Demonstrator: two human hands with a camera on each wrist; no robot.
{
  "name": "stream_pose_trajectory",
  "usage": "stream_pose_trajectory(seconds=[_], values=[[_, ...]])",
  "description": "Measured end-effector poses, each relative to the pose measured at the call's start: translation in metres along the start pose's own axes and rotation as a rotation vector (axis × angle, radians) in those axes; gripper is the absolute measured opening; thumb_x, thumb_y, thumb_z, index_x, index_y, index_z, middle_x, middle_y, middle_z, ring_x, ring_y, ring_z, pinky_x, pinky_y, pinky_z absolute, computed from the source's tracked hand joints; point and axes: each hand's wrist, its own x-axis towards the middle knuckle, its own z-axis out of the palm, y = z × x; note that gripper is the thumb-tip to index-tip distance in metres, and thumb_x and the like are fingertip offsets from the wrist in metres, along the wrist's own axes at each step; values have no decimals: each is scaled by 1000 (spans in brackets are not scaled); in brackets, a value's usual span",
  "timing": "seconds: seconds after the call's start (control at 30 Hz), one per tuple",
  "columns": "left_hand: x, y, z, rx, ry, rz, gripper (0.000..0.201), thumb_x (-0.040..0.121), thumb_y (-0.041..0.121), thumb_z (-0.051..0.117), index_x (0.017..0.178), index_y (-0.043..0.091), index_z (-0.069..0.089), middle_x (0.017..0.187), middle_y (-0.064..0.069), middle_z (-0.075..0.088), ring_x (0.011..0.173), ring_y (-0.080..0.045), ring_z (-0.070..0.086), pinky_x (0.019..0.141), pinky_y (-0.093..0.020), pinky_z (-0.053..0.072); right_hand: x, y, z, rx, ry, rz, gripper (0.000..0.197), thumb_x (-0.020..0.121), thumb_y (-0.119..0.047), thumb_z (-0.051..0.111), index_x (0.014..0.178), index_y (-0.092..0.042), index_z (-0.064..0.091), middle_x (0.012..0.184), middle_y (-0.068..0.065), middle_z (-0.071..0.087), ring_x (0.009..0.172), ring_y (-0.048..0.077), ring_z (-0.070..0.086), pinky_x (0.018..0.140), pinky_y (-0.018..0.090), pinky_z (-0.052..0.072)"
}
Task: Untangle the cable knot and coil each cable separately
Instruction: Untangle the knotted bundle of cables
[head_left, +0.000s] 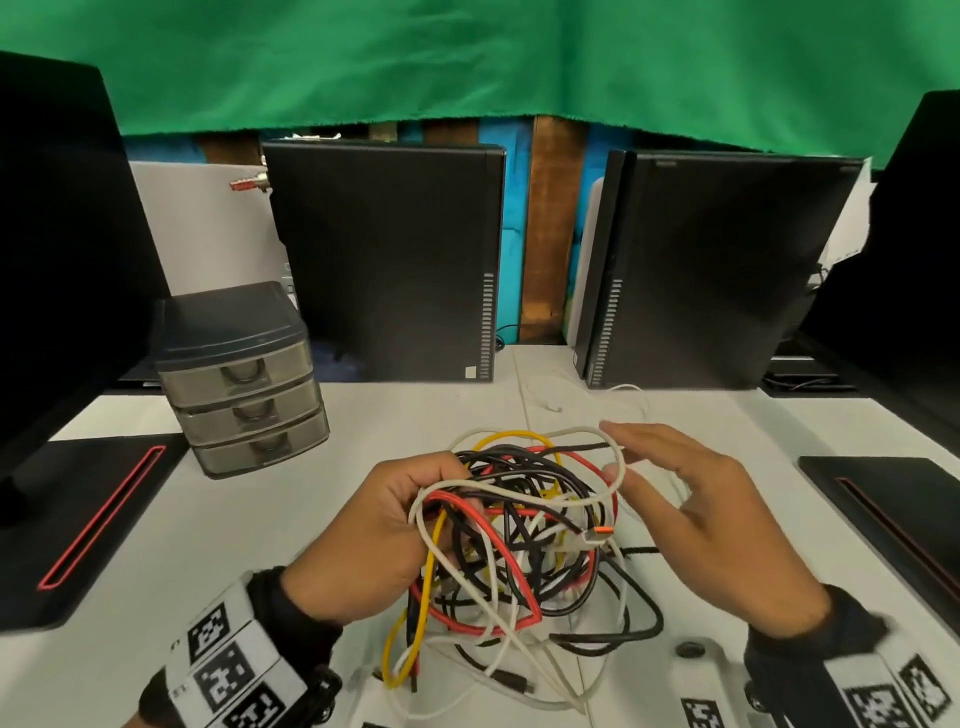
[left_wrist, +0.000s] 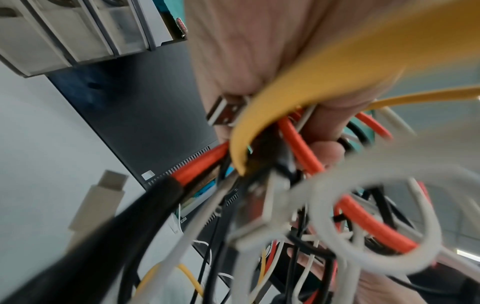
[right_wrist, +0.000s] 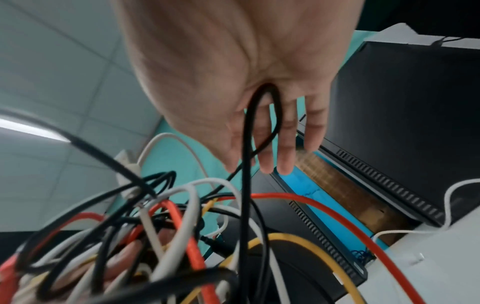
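A tangle of cables (head_left: 524, 535) in red, yellow, black and white hangs above the white table (head_left: 156, 597). My left hand (head_left: 410, 512) grips the knot's left side, fingers curled round several strands. In the left wrist view that left hand (left_wrist: 259, 51) clamps a yellow cable (left_wrist: 311, 72), a red cable (left_wrist: 298, 144) and a USB plug (left_wrist: 224, 113). My right hand (head_left: 675, 467) is beside the knot's right side with fingers straight. A black cable loop (right_wrist: 246, 144) hangs over the base of the right hand's fingers (right_wrist: 285, 144). Loose ends trail onto the table.
A grey three-drawer unit (head_left: 244, 379) stands at the left. Two black computer towers (head_left: 384, 260) (head_left: 717, 270) stand behind. Black monitor bases (head_left: 93, 514) (head_left: 893, 509) flank the work area. A thin white cable (head_left: 628, 392) lies near the right tower.
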Motion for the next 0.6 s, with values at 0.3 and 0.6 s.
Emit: stream_pose_trajectory(seconds=[0.3,0.6], values=[[-3,4,4,33,-70,-32,53,84,-19,63,65,31,71,64,6,65,60,-4,59,59,-17,47,-3,-11,-1,-418,219,-234,19,96,-30,61,90,-20,76,70,-6,65,63,18,57,56,36,51],[7,-13,-8,-156,335,-166,51,90,-17,49,63,22,68,54,-4,53,44,-11,45,41,-18,38,5,14,-38,40,281,252,15,100,-18,54,103,-26,66,63,-4,68,63,9,67,61,27,54]])
